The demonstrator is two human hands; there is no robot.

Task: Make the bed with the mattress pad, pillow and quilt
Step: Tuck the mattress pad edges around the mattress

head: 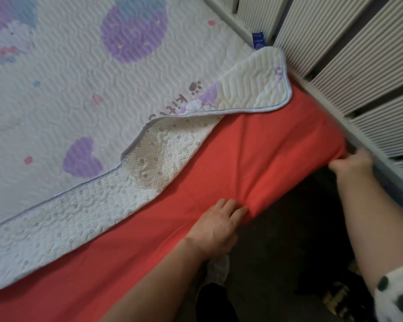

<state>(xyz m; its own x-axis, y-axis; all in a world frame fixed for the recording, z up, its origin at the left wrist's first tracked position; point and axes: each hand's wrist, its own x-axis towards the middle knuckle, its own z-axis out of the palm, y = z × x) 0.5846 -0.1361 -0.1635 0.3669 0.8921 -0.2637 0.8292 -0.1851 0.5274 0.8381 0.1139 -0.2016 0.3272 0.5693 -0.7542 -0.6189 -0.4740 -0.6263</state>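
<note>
A white quilted mattress pad [84,73] with purple hearts and a kitten print covers the bed. Its near edge is folded back, and the dotted underside [84,212] shows along that edge. Under it lies a red sheet [254,154] that wraps over the mattress's near edge. My left hand [216,226] rests flat on the red sheet at the bed's edge, fingers together. At the bed's corner, next to the headboard, my right hand [351,162] pinches the red sheet. No pillow or quilt is in view.
A ribbed cream headboard [349,56] runs down the right side, close to the bed corner. A dark floor [296,240] lies beside the bed, between my arms. My right sleeve [400,293] is white with dark green spots.
</note>
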